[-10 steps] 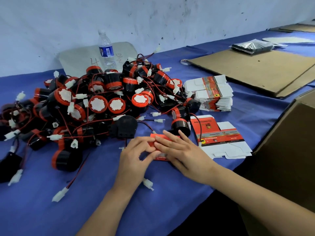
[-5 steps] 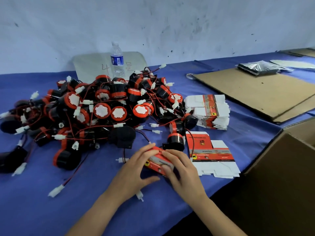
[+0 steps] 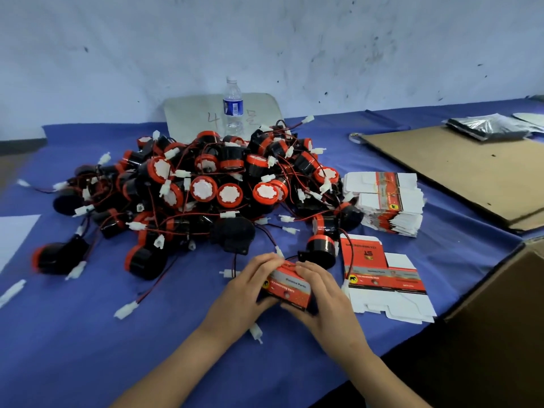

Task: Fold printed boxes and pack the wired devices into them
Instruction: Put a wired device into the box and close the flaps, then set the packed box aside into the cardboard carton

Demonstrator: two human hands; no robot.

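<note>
A small red printed box [image 3: 288, 290] stands erected on the blue table, held between both hands. My left hand [image 3: 247, 293] grips its left end, fingers curled over the top. My right hand [image 3: 321, 293] covers its right end and top. Behind lies a big heap of black-and-red wired devices [image 3: 206, 189] with white connectors. One device [image 3: 319, 251] sits just behind the box. A flat unfolded box blank [image 3: 382, 278] lies to the right. A banded stack of flat blanks [image 3: 388, 201] sits further back right.
A water bottle [image 3: 233, 107] stands behind the heap against a grey board. Brown cardboard sheets [image 3: 459, 163] lie at back right with a silver bag [image 3: 482, 128] on them. A large open carton [image 3: 500, 319] stands at the right table edge. Loose white connectors [image 3: 126, 310] lie at front left.
The box went from flat under my fingers to an erected shape gripped by both hands. My view pulled back and tilted up, showing more wall.
</note>
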